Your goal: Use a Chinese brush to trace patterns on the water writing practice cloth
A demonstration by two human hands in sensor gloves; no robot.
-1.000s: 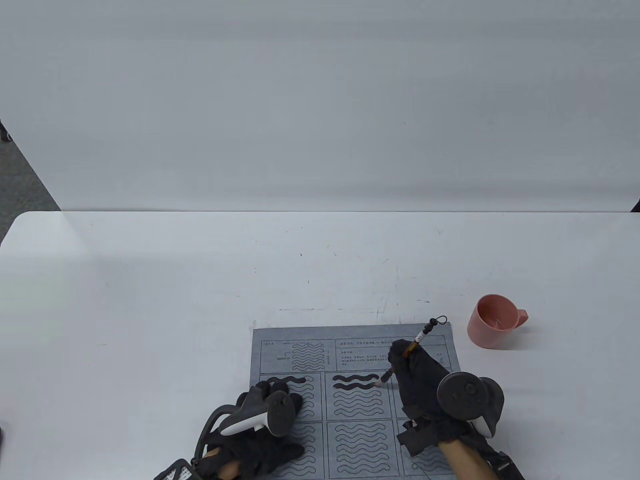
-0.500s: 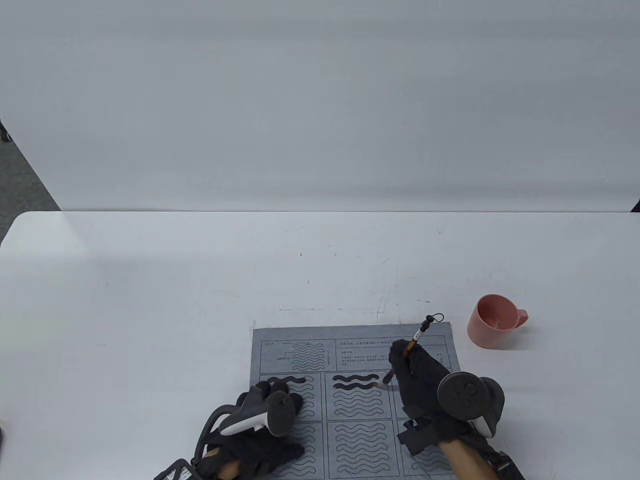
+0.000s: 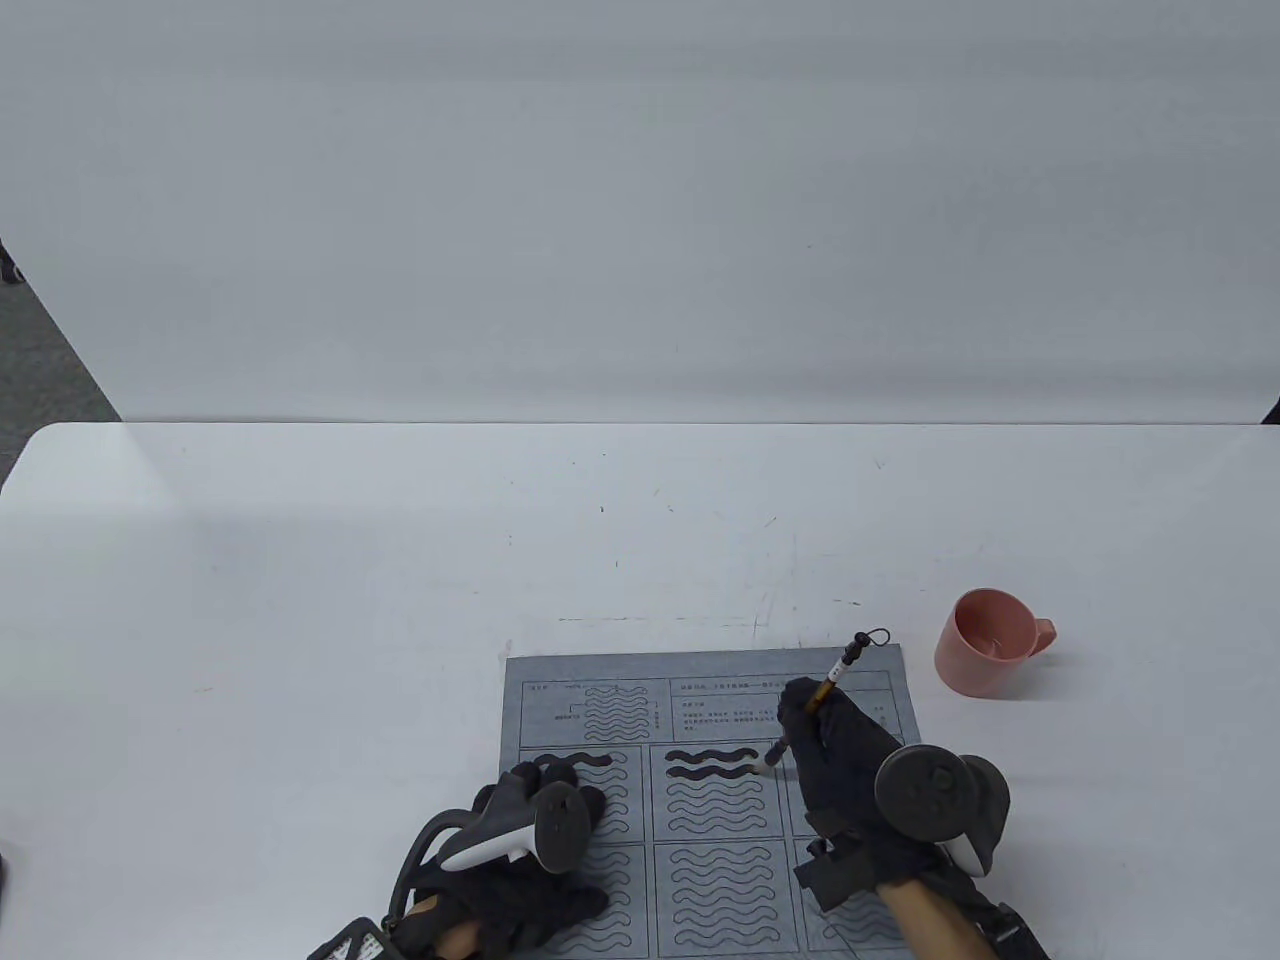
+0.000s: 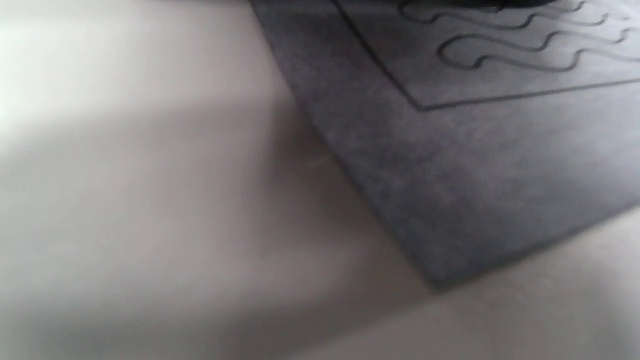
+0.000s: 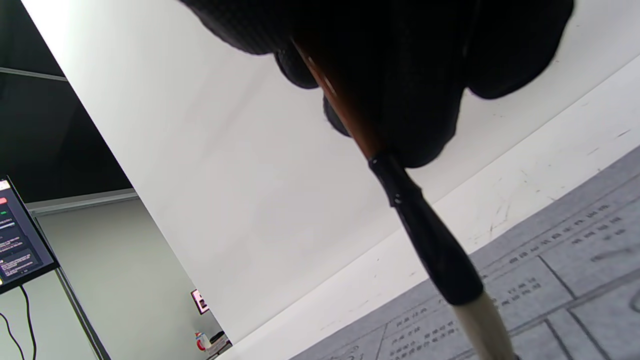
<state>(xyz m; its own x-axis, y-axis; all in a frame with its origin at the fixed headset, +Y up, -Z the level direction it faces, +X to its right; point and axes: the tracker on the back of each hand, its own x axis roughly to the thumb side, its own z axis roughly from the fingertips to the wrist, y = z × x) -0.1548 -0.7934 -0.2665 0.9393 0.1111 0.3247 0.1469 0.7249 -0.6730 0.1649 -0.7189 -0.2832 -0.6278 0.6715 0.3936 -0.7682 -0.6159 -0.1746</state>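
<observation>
The grey water writing cloth [image 3: 610, 672] lies at the table's near edge, printed with boxes of wavy outlines. It also shows in the left wrist view [image 4: 475, 190] and the right wrist view [image 5: 565, 280]. My right hand [image 3: 835, 750] grips the Chinese brush [image 3: 830, 685], brown shaft and black ferrule [image 5: 425, 235], its pale tip at the right end of the second dark wave in the upper middle box. Two waves there and one in the upper left box are dark. My left hand [image 3: 520, 860] rests on the cloth's left part; its fingers are mostly hidden under the tracker.
A pink cup [image 3: 988, 642] stands on the white table [image 3: 400, 560] to the right of the cloth's far right corner. A white wall panel stands behind the table. A monitor [image 5: 20, 240] shows far off in the right wrist view.
The brush tip has moved slightly right, reaching the end of the second wave in the middle box. The left hand has not moved.
</observation>
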